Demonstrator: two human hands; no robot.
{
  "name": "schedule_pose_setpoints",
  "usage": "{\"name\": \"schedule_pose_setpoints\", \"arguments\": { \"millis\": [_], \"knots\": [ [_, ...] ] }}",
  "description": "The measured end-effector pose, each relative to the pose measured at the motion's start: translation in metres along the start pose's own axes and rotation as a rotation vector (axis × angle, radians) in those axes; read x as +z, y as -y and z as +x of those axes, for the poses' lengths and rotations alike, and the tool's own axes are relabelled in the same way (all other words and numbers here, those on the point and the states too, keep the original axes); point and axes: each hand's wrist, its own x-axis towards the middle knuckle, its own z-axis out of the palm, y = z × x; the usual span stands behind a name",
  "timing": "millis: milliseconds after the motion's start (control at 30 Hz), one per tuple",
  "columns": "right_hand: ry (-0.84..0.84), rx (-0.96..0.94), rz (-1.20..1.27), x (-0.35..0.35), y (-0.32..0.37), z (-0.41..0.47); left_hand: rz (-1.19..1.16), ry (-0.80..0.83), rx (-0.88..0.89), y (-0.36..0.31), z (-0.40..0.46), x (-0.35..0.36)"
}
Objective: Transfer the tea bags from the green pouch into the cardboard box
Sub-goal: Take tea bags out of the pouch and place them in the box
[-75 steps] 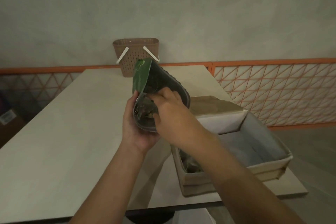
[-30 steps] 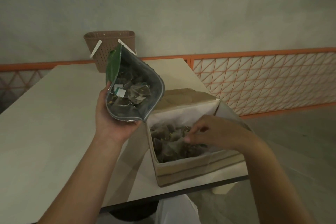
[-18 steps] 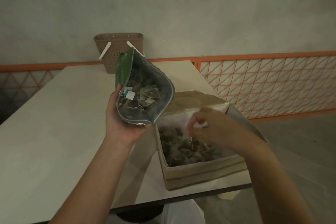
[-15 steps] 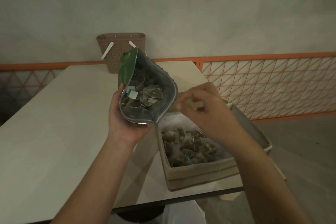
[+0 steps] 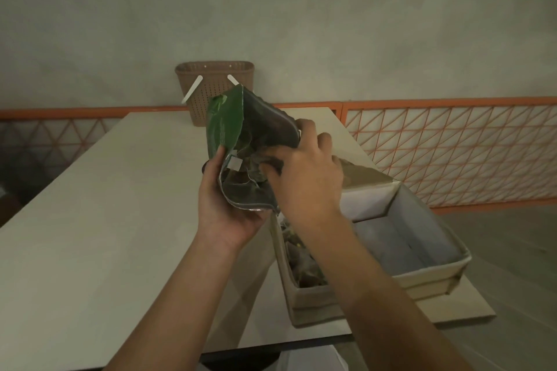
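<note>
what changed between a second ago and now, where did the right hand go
The right hand left the cardboard box, where it hung over the tea bags already dropped there, and went up and left into the open mouth of the green pouch. Its fingers are inside, so any grip on a bag is hidden. The left hand holds the pouch as before; the basket stayed at the table's far end.

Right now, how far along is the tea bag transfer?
Partly done: some tea bags already lie in the box. In hand: the left hand holds the pouch open while the right hand reaches inside. Left: bags still show in the pouch; how many I cannot tell.
</note>
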Motion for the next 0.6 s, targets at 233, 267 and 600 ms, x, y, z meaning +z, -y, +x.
{"name": "schedule_pose_setpoints", "arguments": {
  "millis": [233,267,600],
  "knots": [
    [-0.146,0.001,0.337,0.000,-0.012,0.003,-0.013,0.051,-0.019,0.000,-0.003,0.004],
    [-0.151,0.008,0.444,-0.004,-0.016,0.003,-0.023,0.053,-0.024,0.000,-0.002,0.004],
    [0.013,0.338,1.008,-0.051,-0.075,-0.019,-0.038,0.043,-0.009,-0.003,0.004,-0.002]
  ]
}}
